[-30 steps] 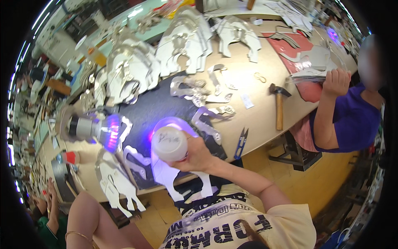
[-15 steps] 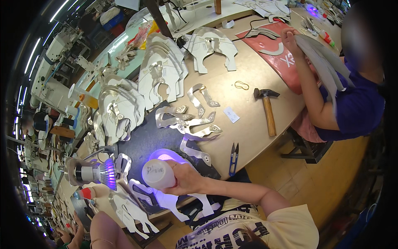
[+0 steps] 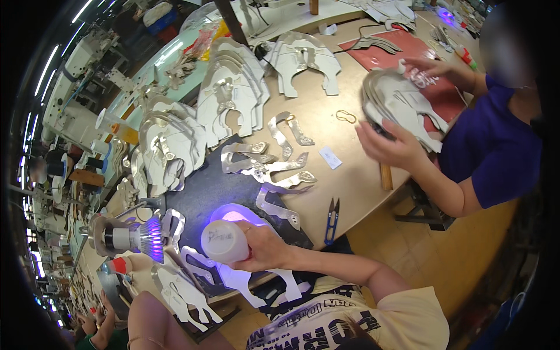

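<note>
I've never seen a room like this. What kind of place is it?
Probably a shoe or leather-goods workshop. Stacks of cut silver pieces cover the workbench, sewing machines line one side, and a purple lamp shines beside the right hand holding a white bottle.

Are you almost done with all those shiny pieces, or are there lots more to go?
Probably midway. Done, it seems: tall stacks of white cut pieces sit sorted at the back of the table. In hand: the right hand holds a white bottle over a piece lit by the purple lamp. Left: several silvery strips lie loose on the black mat.
</note>
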The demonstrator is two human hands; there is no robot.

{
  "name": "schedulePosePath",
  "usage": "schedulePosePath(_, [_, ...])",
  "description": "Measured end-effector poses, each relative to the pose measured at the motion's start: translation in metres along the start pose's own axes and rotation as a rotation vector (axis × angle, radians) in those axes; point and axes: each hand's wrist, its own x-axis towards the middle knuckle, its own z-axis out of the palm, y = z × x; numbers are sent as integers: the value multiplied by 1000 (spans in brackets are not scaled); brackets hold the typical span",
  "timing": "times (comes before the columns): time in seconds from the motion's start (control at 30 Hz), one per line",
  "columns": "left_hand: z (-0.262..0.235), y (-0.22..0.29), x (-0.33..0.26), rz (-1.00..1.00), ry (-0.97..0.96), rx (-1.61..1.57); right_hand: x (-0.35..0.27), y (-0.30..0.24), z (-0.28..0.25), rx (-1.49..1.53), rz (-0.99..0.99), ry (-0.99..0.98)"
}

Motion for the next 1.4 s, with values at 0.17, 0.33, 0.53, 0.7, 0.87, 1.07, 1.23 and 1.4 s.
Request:
schedulePosePath(0.17, [4, -4, 0, -11, 23, -23, 1, 1, 2, -34, 36, -8])
schedulePosePath(0.33, [7, -3, -1, -26, 16, -31, -1, 0, 2, 21, 46, 8])
schedulePosePath(0.53, [14, -4, 0, -47, 20, -55, -1, 3, 3, 24, -5, 21])
schedulePosePath(0.7, [15, 0, 2, -53, 10, -55, -4, 4, 7, 23, 59, 0])
schedulePosePath(0.87, [18, 1, 8, -57, 8, -59, -4, 7, 8, 21, -79, 60])
schedulePosePath(1.07, [19, 4, 17, -55, -4, -52, -5, 5, 8, 24, -57, 51])
schedulePosePath(1.23, [19, 7, 23, -56, -12, -57, -4, 6, 9, 43, -109, 88])
schedulePosePath(1.4, [18, 9, 20, -63, -4, -69, -5, 8, 11, 46, -117, 105])
